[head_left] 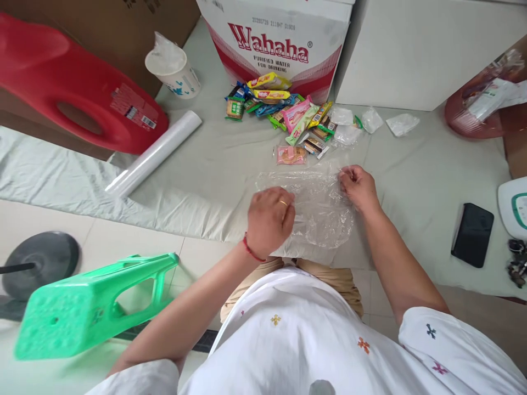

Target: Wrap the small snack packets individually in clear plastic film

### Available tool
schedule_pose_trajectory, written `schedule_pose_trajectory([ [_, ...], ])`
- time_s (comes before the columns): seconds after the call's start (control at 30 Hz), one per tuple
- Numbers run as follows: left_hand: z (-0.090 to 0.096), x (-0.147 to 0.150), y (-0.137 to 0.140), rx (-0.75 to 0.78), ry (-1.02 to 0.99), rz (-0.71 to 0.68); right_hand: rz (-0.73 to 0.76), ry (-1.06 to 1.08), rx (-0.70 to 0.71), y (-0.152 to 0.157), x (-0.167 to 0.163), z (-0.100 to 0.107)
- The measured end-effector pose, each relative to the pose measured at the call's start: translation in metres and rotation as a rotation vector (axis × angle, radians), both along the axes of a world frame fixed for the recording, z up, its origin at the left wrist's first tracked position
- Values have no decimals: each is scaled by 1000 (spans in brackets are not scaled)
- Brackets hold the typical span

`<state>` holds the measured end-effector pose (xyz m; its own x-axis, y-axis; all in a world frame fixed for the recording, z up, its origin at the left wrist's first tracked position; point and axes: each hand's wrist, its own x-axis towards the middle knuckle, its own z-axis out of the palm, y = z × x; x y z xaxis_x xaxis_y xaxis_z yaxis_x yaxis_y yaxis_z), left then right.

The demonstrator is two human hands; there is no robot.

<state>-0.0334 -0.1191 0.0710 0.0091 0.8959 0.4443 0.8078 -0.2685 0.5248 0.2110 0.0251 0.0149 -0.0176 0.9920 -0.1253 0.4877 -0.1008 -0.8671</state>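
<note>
Far out to the left of my left grip stands a red jug, and nearer to it on the bench lies a glossy white roll. My left grip is curled over with the knuckles up, at the left side of a clear film; its fingertips are hidden, so I cannot tell whether it pinches the plastic or only rests on it. The film lies between my two grips, spread towards me as far as the front part of the bench. It is colourless and thin enough for the pale green cloth to show through, crinkled all over, with fine white glints along its creases. Its near edge is rounded and uneven, and its far edge runs in a wavy, shiny line; whether it is one layer or a flat bag I cannot make out. Just beyond that far edge is a pink-labelled packet, with a heap of bright snack packets behind it. My right grip has thumb and forefinger pinching the film near its far right corner. Well to the right of that grip lies a black phone.
</note>
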Motion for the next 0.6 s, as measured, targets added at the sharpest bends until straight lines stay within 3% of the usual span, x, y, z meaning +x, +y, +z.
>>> schedule_pose_trajectory([
  [0.1, -20, 3, -25, 27, 53, 44, -89, -54, 128, -16, 24, 10],
  [0.17, -30, -6, -48, 105, 88, 78, -151, -129, 117, -41, 47, 21],
  [0.23, -38, -14, -72, 125, 132, 31, -161, -160, -79, -74, 66, 31],
  [0.33, -46, -15, -92, 122, 190, -38, -15, -165, -401, -123, 70, 40],
  [0.4, -49, -8, -92, 110, 211, -43, 68, -145, -482, -144, 57, 40],
  [0.47, -49, -1, -83, 85, 189, -39, 80, -85, -478, -154, 41, 38],
  [0.6, -44, -7, -70, 45, 55, -118, 21, 88, -419, -144, 32, 37],
])
